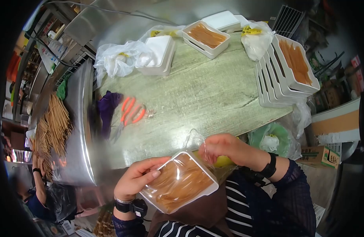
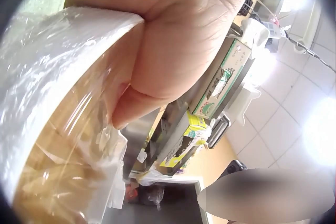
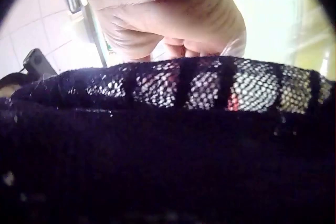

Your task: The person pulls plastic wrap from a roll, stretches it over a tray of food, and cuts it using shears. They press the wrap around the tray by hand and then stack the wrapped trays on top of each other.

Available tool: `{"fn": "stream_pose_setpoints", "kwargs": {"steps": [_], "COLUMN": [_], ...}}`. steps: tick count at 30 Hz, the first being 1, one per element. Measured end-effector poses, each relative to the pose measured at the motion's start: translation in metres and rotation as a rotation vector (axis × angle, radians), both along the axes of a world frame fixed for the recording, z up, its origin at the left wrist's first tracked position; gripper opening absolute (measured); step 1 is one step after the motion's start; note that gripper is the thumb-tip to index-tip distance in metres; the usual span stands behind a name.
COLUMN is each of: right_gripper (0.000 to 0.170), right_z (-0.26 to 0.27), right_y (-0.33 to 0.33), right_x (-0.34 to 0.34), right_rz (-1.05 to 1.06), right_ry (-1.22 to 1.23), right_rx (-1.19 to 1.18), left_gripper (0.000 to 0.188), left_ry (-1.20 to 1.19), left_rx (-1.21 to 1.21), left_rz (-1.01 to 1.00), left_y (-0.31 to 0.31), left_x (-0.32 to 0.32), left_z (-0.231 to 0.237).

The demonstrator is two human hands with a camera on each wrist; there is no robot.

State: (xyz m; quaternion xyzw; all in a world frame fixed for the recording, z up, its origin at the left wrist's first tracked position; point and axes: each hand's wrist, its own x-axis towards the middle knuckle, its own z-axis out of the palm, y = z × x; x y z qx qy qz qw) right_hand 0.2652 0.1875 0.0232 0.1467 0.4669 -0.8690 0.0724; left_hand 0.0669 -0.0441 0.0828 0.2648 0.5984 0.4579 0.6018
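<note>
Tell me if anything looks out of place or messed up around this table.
Nothing looks clearly spilled or broken. The oddest item is the purple cloth, bunched up rather than folded, at the left edge of the table beside the red-handled scissors. The clear film over the held tray also looks wrinkled.

Path for a hand: over mid counter (image 1: 197,89), between red-handled tool (image 1: 142,114) at left and tray stack (image 1: 296,87) at right. Far side blocked by white box (image 1: 160,68), open tray (image 1: 207,50). Near edge: left hand (image 1: 140,177), wrapped tray (image 1: 213,189), right hand (image 1: 227,148), clear film (image 1: 194,139).
</note>
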Motion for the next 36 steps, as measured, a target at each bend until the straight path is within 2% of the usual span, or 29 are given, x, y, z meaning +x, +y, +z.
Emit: {"fn": "stream_pose_setpoints", "kwargs": {"steps": [1, 4, 7, 10, 13, 16, 19, 22, 23, 24, 26, 28, 29, 30, 32, 36], "right_gripper": [0.019, 0.019, 0.017, 0.016, 0.018, 0.020, 0.020, 0.022, 0.023, 0.022, 0.021, 0.019, 0.019, 0.020, 0.020, 0.021], "right_z": [0.006, 0.009, 0.022, 0.028, 0.022, 0.013, -0.036, -0.030, -0.020, -0.021, -0.025, -0.026, -0.043, -0.051, -0.049, -0.041], "right_y": [-0.002, 0.000, 0.002, -0.002, -0.008, -0.016, -0.032, -0.054, -0.052, -0.055, -0.065, -0.069, -0.070, -0.067, -0.071, -0.070], "right_x": [-0.001, -0.007, -0.012, -0.019, -0.023, -0.030, -0.045, -0.050, -0.045, -0.046, -0.046, -0.047, -0.046, -0.052, -0.049, -0.038], "right_rz": [-0.005, -0.353, -0.358, -0.301, -0.309, -0.349, -0.302, -0.166, -0.010, 0.013, 0.070, 0.147, 0.214, 0.288, 0.366, 0.408], "right_ry": [0.050, 0.220, 0.256, 0.074, 0.023, -0.006, 0.000, 0.215, 0.172, 0.151, 0.105, 0.107, 0.197, 0.289, 0.257, 0.094], "right_rx": [0.122, 0.454, 0.498, 0.098, 0.179, 0.473, 0.655, 0.506, 0.222, 0.071, -0.221, -0.388, -0.384, -0.385, -0.431, -0.462], "left_gripper": [0.040, 0.041, 0.041, 0.042, 0.041, 0.041, 0.040, 0.046, 0.049, 0.054, 0.064, 0.071, 0.074, 0.071, 0.064, 0.056], "left_ry": [-0.001, -0.047, -0.100, -0.108, -0.052, -0.043, -0.057, -0.122, -0.151, -0.128, -0.078, 0.086, 0.182, 0.138, 0.055, -0.055], "left_rx": [-0.005, -0.011, -0.003, -0.014, -0.013, 0.020, 0.029, 0.027, 0.030, 0.058, 0.123, 0.214, 0.253, 0.300, 0.380, 0.378], "left_rz": [-0.003, 0.042, 0.068, 0.058, 0.042, 0.030, 0.023, -0.027, -0.052, -0.032, 0.019, -0.012, -0.015, -0.141, -0.389, -0.431], "left_y": [0.000, -0.002, -0.002, -0.003, -0.003, -0.004, 0.000, 0.001, 0.001, 0.000, 0.000, 0.003, 0.004, 0.006, 0.010, 0.023], "left_x": [-0.001, 0.000, 0.001, 0.001, 0.001, 0.002, 0.007, 0.005, 0.003, 0.004, 0.010, 0.010, 0.008, 0.003, -0.009, -0.012], "left_z": [0.000, -0.002, -0.006, -0.005, -0.004, -0.006, -0.007, -0.011, -0.011, -0.010, -0.005, -0.004, -0.004, -0.006, -0.014, -0.013]}}
